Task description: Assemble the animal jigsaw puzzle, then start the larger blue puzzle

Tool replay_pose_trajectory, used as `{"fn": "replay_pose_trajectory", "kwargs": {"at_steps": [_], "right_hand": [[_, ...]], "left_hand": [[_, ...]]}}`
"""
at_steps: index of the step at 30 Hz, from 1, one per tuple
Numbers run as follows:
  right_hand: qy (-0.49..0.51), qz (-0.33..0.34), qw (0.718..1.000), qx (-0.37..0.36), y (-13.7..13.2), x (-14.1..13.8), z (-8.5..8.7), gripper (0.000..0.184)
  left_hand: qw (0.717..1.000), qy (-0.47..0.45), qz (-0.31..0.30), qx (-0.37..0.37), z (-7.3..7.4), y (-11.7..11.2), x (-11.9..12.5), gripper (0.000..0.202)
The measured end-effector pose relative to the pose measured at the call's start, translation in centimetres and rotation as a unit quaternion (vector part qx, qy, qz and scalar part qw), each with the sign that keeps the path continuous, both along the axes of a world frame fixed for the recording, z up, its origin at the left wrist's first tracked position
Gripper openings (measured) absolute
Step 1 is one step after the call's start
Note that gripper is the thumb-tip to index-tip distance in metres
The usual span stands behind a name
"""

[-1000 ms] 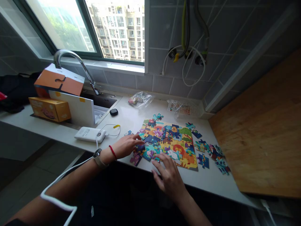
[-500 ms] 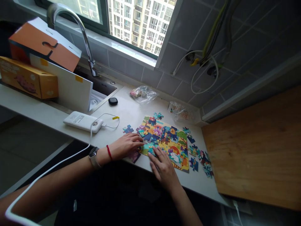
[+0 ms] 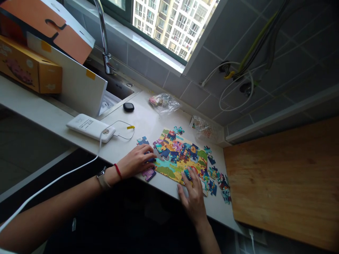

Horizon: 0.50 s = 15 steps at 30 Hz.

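Note:
A colourful animal jigsaw board (image 3: 169,172) lies on the counter, with several loose pieces strewn over its picture. My left hand (image 3: 137,159) rests at the board's left edge, fingers stretched over dark blue pieces; its thumb is hidden. Just below those fingers is a purple puzzle piece (image 3: 148,174). My right hand (image 3: 192,194) is on the board's lower right part, fingers spread, with the fingertips touching a teal puzzle piece (image 3: 188,174). More puzzle pieces (image 3: 212,187) lie to the right of the board, and a blue one (image 3: 143,140) at its upper left.
Clear plastic bags (image 3: 164,103) lie along the wall. On the left are a white power bank (image 3: 88,127) with its cable, a black case (image 3: 128,107), a sink (image 3: 119,88) and boxes (image 3: 50,76). A wooden board (image 3: 280,183) borders the right side.
My right hand has moved right across the board, and the teal piece has shifted with it. My left hand has drawn back slightly left, off the board's corner. The view has shifted.

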State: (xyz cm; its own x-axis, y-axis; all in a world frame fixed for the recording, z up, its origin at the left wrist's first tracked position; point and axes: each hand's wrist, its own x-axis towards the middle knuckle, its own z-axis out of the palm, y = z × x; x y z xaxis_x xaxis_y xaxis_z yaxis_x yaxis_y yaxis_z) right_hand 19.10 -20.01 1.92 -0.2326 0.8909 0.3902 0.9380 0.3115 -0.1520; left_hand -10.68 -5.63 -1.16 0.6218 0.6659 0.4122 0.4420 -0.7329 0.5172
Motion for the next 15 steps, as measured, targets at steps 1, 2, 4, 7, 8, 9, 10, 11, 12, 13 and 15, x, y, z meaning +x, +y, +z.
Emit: {"fn": "replay_pose_trajectory", "kwargs": {"at_steps": [1, 2, 4, 7, 8, 9, 10, 11, 12, 13, 15], "right_hand": [[0.01, 0.009, 1.0, -0.009, 0.1, -1.5, 0.2, 0.049], [0.02, 0.031, 0.999, -0.019, 0.3, -3.2, 0.3, 0.049], [0.046, 0.067, 0.996, -0.044, 0.7, -6.8, 0.2, 0.052], [0.074, 0.035, 0.994, -0.066, 1.7, -11.3, -0.6, 0.06], [0.078, 0.013, 0.995, -0.065, 2.0, -12.3, -1.0, 0.062], [0.081, -0.012, 0.995, -0.06, 2.2, -13.1, -1.4, 0.064], [0.085, -0.034, 0.994, -0.055, 2.4, -13.6, -1.7, 0.065], [0.09, -0.051, 0.993, -0.05, 2.5, -13.9, -2.0, 0.065], [0.097, -0.062, 0.992, -0.048, 2.6, -13.9, -2.2, 0.065], [0.108, -0.067, 0.991, -0.049, 2.6, -13.8, -2.4, 0.064], [0.135, -0.068, 0.987, -0.056, 2.5, -13.4, -2.4, 0.061]], "left_hand": [[1.0, 0.001, 0.01, -0.002, 0.0, -0.1, 0.0, 0.025], [1.0, 0.002, 0.02, -0.003, 0.1, -0.2, 0.1, 0.027], [0.999, 0.002, 0.04, -0.004, 0.2, -0.4, 0.2, 0.032], [0.998, -0.008, 0.06, -0.01, 0.3, -0.9, 0.4, 0.029], [0.998, -0.012, 0.064, -0.012, 0.3, -1.0, 0.4, 0.027], [0.998, -0.015, 0.066, -0.013, 0.2, -1.0, 0.5, 0.025], [0.998, -0.019, 0.066, -0.014, 0.2, -1.1, 0.5, 0.024], [0.998, -0.023, 0.065, -0.016, 0.1, -1.2, 0.5, 0.024], [0.998, -0.029, 0.062, -0.018, 0.1, -1.2, 0.4, 0.024], [0.998, -0.034, 0.059, -0.021, 0.0, -1.2, 0.4, 0.025], [0.997, -0.04, 0.054, -0.023, 0.0, -1.2, 0.4, 0.027]]}}
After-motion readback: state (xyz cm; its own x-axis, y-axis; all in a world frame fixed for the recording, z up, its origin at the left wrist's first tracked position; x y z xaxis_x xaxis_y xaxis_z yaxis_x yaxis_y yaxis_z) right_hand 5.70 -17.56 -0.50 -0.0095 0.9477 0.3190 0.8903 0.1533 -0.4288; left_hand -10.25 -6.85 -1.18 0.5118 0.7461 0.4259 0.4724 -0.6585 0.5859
